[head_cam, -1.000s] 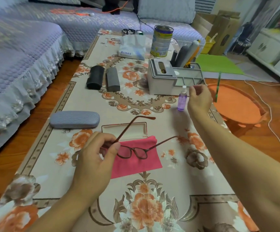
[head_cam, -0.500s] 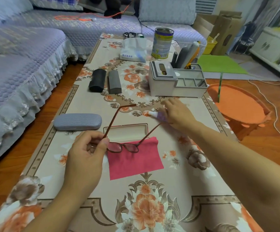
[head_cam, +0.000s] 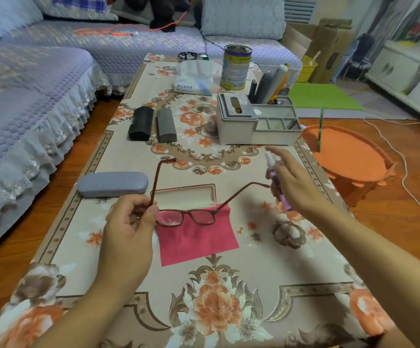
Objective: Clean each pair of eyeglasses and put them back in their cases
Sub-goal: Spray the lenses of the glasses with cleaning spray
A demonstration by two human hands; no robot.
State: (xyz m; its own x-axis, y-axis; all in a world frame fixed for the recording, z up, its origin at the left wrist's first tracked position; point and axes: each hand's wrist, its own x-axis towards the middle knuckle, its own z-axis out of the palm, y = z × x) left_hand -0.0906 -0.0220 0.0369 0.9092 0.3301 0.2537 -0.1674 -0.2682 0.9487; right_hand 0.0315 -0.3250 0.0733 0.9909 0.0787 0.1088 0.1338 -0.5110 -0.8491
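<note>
Though blurred, R hand [head_cam: 294, 184] grips spray bottle [head_cam: 273, 179], nozzle indistinct

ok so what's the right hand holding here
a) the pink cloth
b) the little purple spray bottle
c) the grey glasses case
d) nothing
b: the right hand has its grip around the little purple spray bottle, while the pink cloth and the grey glasses case lie on the table and the left hand holds the glasses.
</note>
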